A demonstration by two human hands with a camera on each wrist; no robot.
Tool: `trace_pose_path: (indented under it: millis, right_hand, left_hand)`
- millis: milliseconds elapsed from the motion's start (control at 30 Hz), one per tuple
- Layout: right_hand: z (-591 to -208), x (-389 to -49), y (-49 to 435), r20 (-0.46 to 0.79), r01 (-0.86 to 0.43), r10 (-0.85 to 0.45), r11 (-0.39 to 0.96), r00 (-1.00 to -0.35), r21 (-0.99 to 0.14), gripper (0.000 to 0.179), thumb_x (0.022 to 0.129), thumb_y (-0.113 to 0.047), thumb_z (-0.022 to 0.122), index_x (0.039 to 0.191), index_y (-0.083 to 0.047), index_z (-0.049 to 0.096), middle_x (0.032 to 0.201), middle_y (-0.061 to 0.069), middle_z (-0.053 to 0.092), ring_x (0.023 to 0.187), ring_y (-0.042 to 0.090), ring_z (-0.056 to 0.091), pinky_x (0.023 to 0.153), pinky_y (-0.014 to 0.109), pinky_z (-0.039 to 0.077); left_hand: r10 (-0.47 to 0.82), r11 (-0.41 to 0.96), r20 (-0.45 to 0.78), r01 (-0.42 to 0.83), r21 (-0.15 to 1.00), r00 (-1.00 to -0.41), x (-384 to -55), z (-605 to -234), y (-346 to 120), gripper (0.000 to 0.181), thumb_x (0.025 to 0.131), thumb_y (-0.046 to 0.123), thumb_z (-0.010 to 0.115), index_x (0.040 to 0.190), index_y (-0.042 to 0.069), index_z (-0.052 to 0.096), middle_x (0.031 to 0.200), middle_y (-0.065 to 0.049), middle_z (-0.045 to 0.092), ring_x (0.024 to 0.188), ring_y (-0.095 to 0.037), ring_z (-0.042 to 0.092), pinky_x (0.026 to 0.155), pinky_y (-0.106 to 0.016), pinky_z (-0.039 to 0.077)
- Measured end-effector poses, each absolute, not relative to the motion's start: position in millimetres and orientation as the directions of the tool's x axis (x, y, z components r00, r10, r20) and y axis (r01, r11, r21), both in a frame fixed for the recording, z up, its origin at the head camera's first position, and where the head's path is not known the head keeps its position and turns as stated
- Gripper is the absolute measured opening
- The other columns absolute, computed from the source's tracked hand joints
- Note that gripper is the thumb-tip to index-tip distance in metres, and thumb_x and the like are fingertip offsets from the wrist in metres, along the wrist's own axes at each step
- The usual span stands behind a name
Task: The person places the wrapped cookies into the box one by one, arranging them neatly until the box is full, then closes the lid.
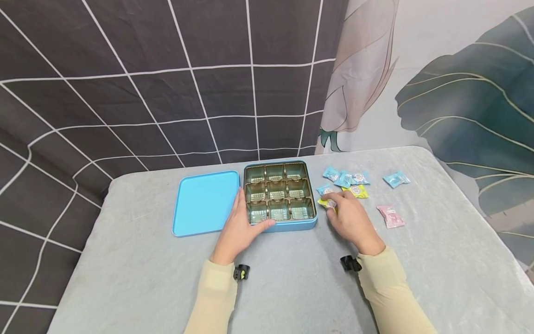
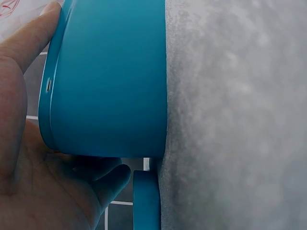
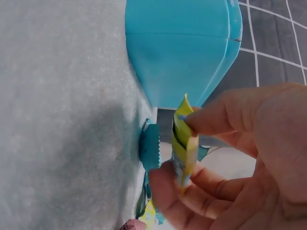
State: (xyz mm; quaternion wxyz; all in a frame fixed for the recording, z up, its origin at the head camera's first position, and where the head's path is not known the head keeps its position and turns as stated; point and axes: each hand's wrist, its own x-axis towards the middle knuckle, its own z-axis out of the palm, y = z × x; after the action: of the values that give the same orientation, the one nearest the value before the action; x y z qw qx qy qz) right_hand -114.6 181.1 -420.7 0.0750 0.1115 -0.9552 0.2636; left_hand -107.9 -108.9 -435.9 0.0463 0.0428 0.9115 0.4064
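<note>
A blue tin (image 1: 295, 226) with a gold tray (image 1: 276, 190) of several compartments stands on the table; those I can see hold nothing. My left hand (image 1: 238, 227) rests at its near left corner, thumb along the front rim and fingers along the left side. In the left wrist view the thumb touches the rim of the tin (image 2: 110, 81). Just right of the tin, my right hand (image 1: 352, 220) pinches a yellow wrapped candy (image 1: 327, 203). The right wrist view shows this candy (image 3: 183, 143) raised off the cloth between thumb and fingers.
The blue lid (image 1: 204, 204) lies flat left of the tin. Several blue candies (image 1: 331, 174) and another yellow candy (image 1: 358, 191) are clustered beyond my right hand. Farther right lie a blue candy (image 1: 396, 179) and a pink one (image 1: 390, 216). Grey cloth (image 1: 137, 273) covers the table.
</note>
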Motion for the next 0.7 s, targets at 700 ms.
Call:
trace_pose_path:
  millis: [700]
  right_hand:
    - [-423.1, -119.8, 184.9, 0.261, -0.167, 0.001, 0.765, -0.965, -0.622, 0.037, 0.077, 0.006, 0.073, 0.113, 0.010, 0.069, 0.114, 0.030, 0.058, 0.109, 0.046, 0.055, 0.095, 0.057, 0.042]
  left_hand:
    - [0.115, 0.666, -0.041, 0.047, 0.745, -0.992, -107.4, -434.5, -108.6, 0.122, 0.082, 0.059, 0.077, 0.161, 0.003, 0.002, 0.168, -0.015, 0.002, 0.153, -0.026, 0.007, 0.121, -0.046, 0.017]
